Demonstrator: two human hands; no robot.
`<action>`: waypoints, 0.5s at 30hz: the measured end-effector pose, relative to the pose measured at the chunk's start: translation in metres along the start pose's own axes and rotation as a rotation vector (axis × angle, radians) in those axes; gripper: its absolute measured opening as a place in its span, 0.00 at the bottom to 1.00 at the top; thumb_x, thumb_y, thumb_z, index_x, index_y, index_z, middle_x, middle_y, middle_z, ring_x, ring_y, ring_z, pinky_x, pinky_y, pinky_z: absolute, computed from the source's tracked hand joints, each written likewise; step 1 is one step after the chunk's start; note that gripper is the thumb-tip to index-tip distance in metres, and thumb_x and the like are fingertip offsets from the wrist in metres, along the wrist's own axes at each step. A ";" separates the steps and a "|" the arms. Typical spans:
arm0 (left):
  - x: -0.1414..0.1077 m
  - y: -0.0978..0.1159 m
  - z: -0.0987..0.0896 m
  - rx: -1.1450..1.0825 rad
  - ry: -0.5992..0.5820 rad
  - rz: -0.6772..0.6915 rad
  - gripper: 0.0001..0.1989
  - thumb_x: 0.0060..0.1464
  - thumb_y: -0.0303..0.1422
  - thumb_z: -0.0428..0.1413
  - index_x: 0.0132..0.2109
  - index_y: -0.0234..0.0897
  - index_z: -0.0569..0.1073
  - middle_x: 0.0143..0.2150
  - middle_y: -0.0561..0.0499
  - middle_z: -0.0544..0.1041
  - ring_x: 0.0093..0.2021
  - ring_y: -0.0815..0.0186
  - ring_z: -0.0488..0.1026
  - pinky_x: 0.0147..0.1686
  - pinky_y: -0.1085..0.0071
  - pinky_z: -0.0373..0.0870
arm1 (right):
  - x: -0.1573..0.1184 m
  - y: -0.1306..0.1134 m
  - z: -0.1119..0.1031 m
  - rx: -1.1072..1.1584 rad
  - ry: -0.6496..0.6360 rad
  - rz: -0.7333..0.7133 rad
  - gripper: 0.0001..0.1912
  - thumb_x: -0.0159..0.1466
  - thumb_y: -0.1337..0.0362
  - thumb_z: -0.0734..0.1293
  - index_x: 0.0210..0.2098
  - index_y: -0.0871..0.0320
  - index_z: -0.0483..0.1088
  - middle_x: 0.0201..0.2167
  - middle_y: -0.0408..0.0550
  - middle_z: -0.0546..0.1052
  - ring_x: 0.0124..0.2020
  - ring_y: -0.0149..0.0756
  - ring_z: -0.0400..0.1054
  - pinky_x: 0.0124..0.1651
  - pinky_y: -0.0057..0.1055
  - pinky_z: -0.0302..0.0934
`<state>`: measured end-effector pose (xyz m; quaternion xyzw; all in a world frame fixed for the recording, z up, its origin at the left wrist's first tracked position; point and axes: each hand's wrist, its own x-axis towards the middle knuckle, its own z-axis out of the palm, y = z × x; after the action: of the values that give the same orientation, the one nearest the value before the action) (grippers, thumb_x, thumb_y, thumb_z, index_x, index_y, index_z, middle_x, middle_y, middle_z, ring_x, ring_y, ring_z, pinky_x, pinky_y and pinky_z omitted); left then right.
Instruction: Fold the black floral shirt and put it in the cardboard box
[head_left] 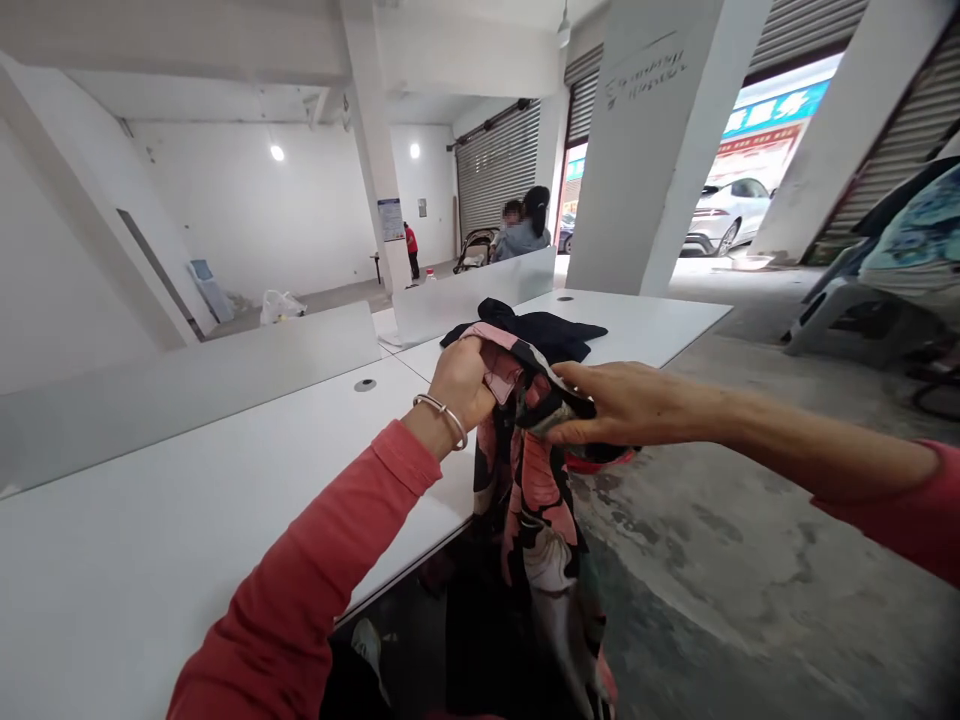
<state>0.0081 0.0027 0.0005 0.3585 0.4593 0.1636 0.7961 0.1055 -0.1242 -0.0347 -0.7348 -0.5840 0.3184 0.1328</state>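
Observation:
A patterned garment [544, 490] in pink, black and cream hangs down past the edge of the white table [300, 500]. Its upper opening is stretched between both hands. My left hand [463, 385], with a silver bangle at the wrist, is closed on the left side of the opening. My right hand [611, 400] grips the right side, thumb below and fingers above the fabric. Behind them a dark folded cloth [536, 330] lies on the table. Part of something red shows under my right hand, mostly hidden.
Low frosted dividers [480, 295] run along the table's far side. Concrete floor [690, 520] lies to the right, with a grey plastic stool [855, 315] bearing cloth. Farther back are people by a stroller [476, 248] and a pillar [645, 150].

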 end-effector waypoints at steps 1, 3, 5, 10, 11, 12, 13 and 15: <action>0.000 -0.001 0.000 -0.007 0.001 0.008 0.12 0.52 0.21 0.41 0.24 0.32 0.63 0.19 0.53 0.67 0.20 0.72 0.67 0.33 0.71 0.68 | 0.003 0.000 0.003 0.021 -0.002 0.023 0.24 0.55 0.47 0.61 0.41 0.60 0.64 0.27 0.48 0.70 0.28 0.37 0.64 0.29 0.29 0.55; -0.002 -0.003 -0.001 -0.015 -0.017 0.017 0.11 0.50 0.20 0.41 0.25 0.32 0.64 0.20 0.53 0.68 0.22 0.72 0.68 0.35 0.69 0.68 | 0.007 0.005 0.007 0.104 0.007 0.059 0.14 0.59 0.56 0.58 0.37 0.60 0.64 0.27 0.46 0.70 0.29 0.34 0.64 0.30 0.28 0.55; -0.007 -0.005 -0.005 0.003 -0.065 0.029 0.09 0.49 0.20 0.42 0.26 0.32 0.65 0.23 0.52 0.70 0.24 0.72 0.69 0.34 0.70 0.68 | 0.010 0.015 0.004 0.225 0.000 0.072 0.10 0.60 0.61 0.57 0.32 0.60 0.65 0.26 0.44 0.70 0.29 0.31 0.64 0.30 0.26 0.55; -0.025 0.003 -0.033 0.294 -0.423 -0.103 0.05 0.50 0.30 0.50 0.33 0.33 0.68 0.29 0.51 0.72 0.29 0.69 0.71 0.32 0.71 0.68 | 0.005 0.039 -0.028 0.558 0.060 0.143 0.15 0.59 0.55 0.58 0.32 0.61 0.67 0.26 0.45 0.70 0.28 0.29 0.65 0.31 0.27 0.59; -0.026 0.005 -0.041 0.404 -0.491 -0.119 0.07 0.49 0.33 0.52 0.34 0.32 0.68 0.30 0.49 0.72 0.30 0.67 0.71 0.32 0.70 0.68 | 0.003 0.041 -0.034 0.627 0.074 0.132 0.15 0.58 0.54 0.60 0.32 0.61 0.67 0.27 0.46 0.71 0.28 0.30 0.65 0.32 0.27 0.60; -0.025 0.006 -0.048 0.507 -0.526 -0.104 0.09 0.48 0.35 0.53 0.34 0.31 0.69 0.33 0.47 0.72 0.32 0.66 0.72 0.34 0.69 0.68 | 0.001 0.042 -0.039 0.695 0.081 0.113 0.15 0.56 0.54 0.63 0.32 0.61 0.67 0.27 0.46 0.71 0.28 0.30 0.66 0.31 0.27 0.61; -0.023 0.005 -0.055 0.589 -0.517 -0.059 0.11 0.47 0.35 0.54 0.35 0.31 0.69 0.35 0.46 0.72 0.33 0.65 0.72 0.35 0.68 0.68 | 0.000 0.042 -0.044 0.759 0.085 0.088 0.16 0.53 0.54 0.65 0.31 0.61 0.67 0.27 0.46 0.71 0.28 0.31 0.66 0.31 0.27 0.62; -0.015 -0.002 -0.067 0.699 -0.410 0.054 0.11 0.46 0.34 0.55 0.36 0.32 0.70 0.39 0.46 0.72 0.35 0.67 0.71 0.37 0.69 0.66 | -0.002 0.038 -0.049 0.872 0.084 0.039 0.15 0.50 0.55 0.68 0.30 0.61 0.67 0.24 0.46 0.71 0.26 0.32 0.66 0.28 0.27 0.63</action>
<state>-0.0569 0.0200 -0.0132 0.6446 0.3092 -0.0563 0.6969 0.1652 -0.1278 -0.0180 -0.6331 -0.3751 0.5076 0.4481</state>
